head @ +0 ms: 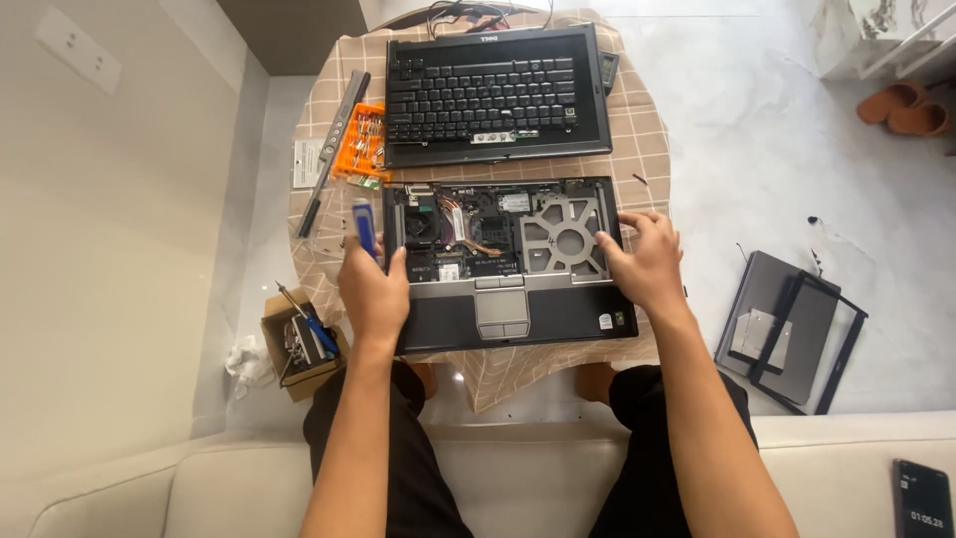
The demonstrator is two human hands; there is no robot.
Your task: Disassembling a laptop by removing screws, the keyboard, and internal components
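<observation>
Two bare hands work at an opened laptop base (513,264) lying on a small round desk (647,139) covered with a checked cloth. Base sits at the near edge of the desk, right in front of the person, between both hands; keyboard removed, so circuit board, fan and a grey metal bracket show inside.

Left hand (373,289) rests at the base's left edge, thumb touching the corner of the chassis. Its grip is closed around a blue-handled screwdriver (364,227), handle sticking up out of the fist; the tip is hidden behind the hand, cannot tell whether it meets the base.

Right hand (645,261) lies on the base's right edge, fingers spread and flat, pressing on the rim beside the grey bracket; holds nothing.

Detached lid section with the loose keyboard (483,95) resting in it lies flat just beyond the base. Orange screwdriver-bit case (360,142) and a long dark trim strip (334,149) sit to the left of it.

On the floor: a cardboard box of tools (299,344) at left, a grey panel with a black screen bezel (792,334) at right. Phone (921,498) on the sofa is cut off by the frame's corner. Cables at the desk's far edge are hard to make out.
</observation>
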